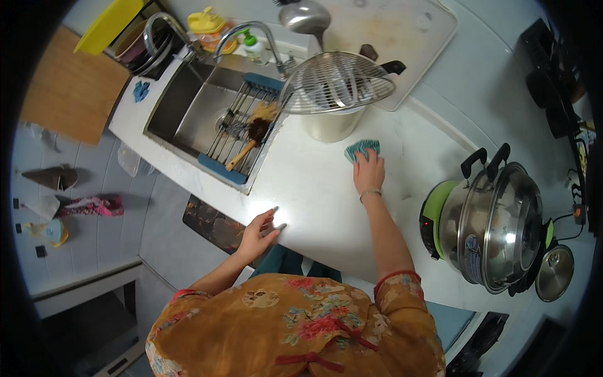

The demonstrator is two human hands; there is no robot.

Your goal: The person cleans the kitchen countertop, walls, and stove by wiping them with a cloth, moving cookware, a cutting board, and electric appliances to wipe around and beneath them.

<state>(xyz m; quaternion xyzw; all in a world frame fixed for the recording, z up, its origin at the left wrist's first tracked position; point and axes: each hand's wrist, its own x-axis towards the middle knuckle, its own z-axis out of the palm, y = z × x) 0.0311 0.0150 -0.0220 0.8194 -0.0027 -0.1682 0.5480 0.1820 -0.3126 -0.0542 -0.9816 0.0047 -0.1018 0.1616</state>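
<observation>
My right hand (369, 175) is closed over a green striped cloth (362, 149), pressed on the white countertop (320, 188) just in front of a cream container (331, 126). That container holds utensils, with a round wire-mesh strainer (339, 82) lying across its top. Near the counter's front edge is my left hand (258, 235), with fingers apart and nothing in it. Whether its fingertips touch the counter, I cannot tell.
On the left is a steel sink (188, 113) with a drying rack (219, 143) and a wooden-handled brush (242, 153). A lidded steel steamer pot (513, 231) stands on a green electric base (435, 207) at right. A cutting board (414, 37) leans behind the container.
</observation>
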